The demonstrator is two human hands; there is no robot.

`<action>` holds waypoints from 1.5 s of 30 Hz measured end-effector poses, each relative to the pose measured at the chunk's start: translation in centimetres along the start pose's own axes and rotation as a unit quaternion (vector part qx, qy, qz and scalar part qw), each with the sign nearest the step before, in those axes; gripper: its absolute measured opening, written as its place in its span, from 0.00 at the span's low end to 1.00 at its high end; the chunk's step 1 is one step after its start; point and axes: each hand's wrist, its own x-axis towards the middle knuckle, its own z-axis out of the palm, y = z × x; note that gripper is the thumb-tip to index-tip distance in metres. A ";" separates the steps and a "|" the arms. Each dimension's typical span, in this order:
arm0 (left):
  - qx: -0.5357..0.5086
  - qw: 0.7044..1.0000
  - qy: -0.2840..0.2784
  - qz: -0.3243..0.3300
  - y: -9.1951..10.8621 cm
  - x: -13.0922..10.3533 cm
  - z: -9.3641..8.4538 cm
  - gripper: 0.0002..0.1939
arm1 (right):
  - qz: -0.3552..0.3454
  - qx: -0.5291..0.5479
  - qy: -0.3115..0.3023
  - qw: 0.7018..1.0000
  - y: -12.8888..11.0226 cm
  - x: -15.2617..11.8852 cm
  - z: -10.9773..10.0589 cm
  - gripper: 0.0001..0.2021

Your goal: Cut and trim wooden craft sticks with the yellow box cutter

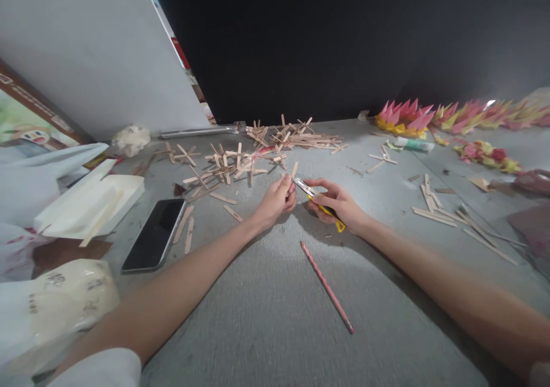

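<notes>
My left hand (277,200) pinches a wooden stick (293,172) upright near the middle of the grey surface (266,318). My right hand (337,202) is closed around a yellow utility knife (320,202), its blade tip touching the stick. A pink pencil (327,287) lies just in front of my hands. A heap of glued stick crosses (258,152) sits beyond them, a black phone (154,234) to the left, and pink and yellow paper flowers (404,116) at far right.
</notes>
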 end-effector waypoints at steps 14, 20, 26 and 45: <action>-0.007 1.000 0.002 -0.007 -0.4 0.2 -0.1 0.25 | 0.042 0.049 -0.016 0.998 -0.1 0.2 -0.6 0.22; -0.012 1.000 0.004 -0.010 -0.4 0.4 -0.1 0.26 | 0.066 0.068 -0.020 0.995 -0.3 0.2 -0.9 0.22; -0.017 1.000 -0.001 -0.014 -0.4 0.5 -0.1 0.27 | 0.075 0.074 -0.018 0.994 -0.5 0.2 -0.9 0.23; -0.061 0.998 0.012 -0.017 -0.5 0.5 0.0 0.24 | -0.027 -0.028 0.021 0.999 -0.5 0.1 -0.7 0.24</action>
